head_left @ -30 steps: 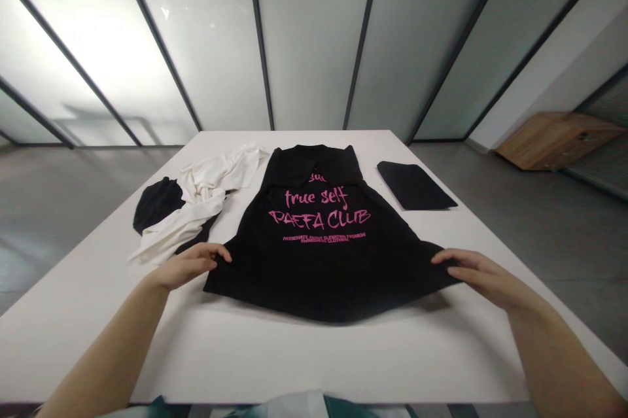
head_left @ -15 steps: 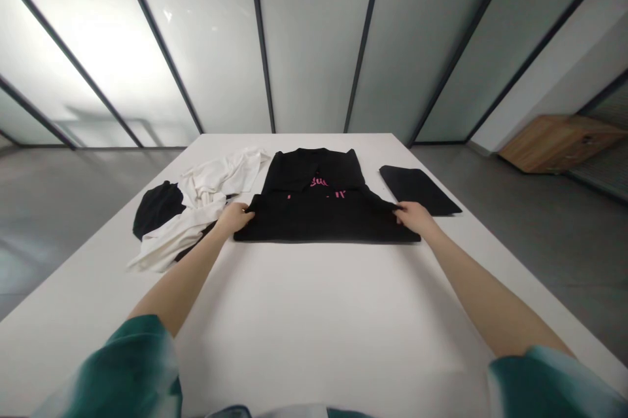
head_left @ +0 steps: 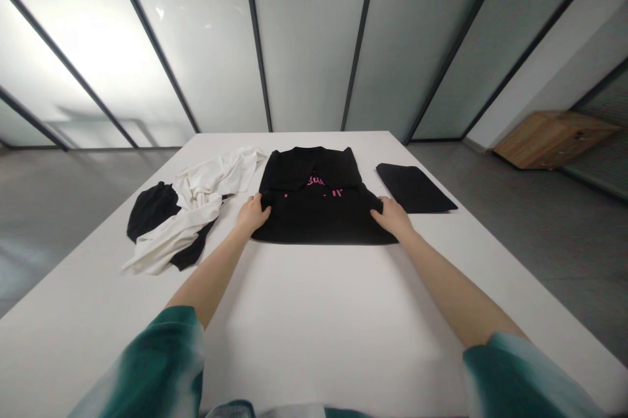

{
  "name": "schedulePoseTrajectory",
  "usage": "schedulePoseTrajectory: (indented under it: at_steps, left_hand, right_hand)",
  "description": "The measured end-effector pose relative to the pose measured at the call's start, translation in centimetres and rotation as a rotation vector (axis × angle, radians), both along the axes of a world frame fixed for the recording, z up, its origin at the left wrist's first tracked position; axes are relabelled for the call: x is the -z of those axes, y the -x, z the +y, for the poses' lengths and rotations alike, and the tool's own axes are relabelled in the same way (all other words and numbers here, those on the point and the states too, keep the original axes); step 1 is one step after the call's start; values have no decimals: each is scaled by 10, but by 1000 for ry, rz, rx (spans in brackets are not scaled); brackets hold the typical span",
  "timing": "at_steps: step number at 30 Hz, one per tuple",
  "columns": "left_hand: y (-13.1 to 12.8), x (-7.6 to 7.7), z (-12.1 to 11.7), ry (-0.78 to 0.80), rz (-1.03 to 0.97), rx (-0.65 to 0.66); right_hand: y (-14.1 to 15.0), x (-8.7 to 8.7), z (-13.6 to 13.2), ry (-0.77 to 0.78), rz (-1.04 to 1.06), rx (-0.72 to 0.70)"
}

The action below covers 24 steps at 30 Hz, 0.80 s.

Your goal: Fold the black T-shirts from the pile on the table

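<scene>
A black T-shirt (head_left: 318,222) with pink lettering lies partly folded in the middle of the white table (head_left: 314,313). Its sleeves are folded in over the chest, covering part of the print. At the shirt's left edge my left hand (head_left: 252,214) is closed, thumb on top and fingers mostly hidden at the fabric. My right hand (head_left: 393,215) grips the opposite edge the same way, its thumb pointing inward. Both hands are at about the same height, with the lower part of the shirt stretched between them.
Left of the shirt lies a loose heap: a white garment (head_left: 196,199) over black cloth (head_left: 152,209). A neatly folded black garment (head_left: 417,189) rests near the table's right edge. Beyond are frosted glass panels (head_left: 304,45) and a wooden cabinet (head_left: 554,140).
Both hands have moved inward, bringing the shirt's lower side edges closer together, so the lower part is narrower. The view has shifted slightly.
</scene>
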<state>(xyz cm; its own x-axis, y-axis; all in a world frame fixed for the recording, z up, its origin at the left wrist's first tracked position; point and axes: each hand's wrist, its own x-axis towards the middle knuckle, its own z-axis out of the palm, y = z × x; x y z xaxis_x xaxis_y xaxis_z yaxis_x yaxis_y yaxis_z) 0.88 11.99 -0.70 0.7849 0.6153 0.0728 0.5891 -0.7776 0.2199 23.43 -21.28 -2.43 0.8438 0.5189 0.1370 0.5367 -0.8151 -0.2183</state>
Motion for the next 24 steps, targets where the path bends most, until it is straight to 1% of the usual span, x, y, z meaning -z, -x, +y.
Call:
schedulePoseTrajectory:
  at_steps: [4, 7, 12, 18, 21, 24]
  left_hand:
    - [-1, -8, -5, -7, 86, 7]
    - [7, -11, -6, -16, 108, 35]
    - [32, -8, -3, 26, 79, 114]
    - [68, -2, -12, 99, 35, 190]
    - [84, -7, -14, 163, 30, 231]
    - [96, -20, -9, 311, 30, 237]
  right_hand:
    - [5, -7, 8, 44, 30, 0]
    - [8, -9, 3, 52, 48, -41]
    - [19, -11, -18, 42, 103, -96]
    - [52, -10, -46, 45, 161, -129]
    - [67, -13, -62, 27, 227, -131]
    - [73, -24, -78, -33, 304, -131]
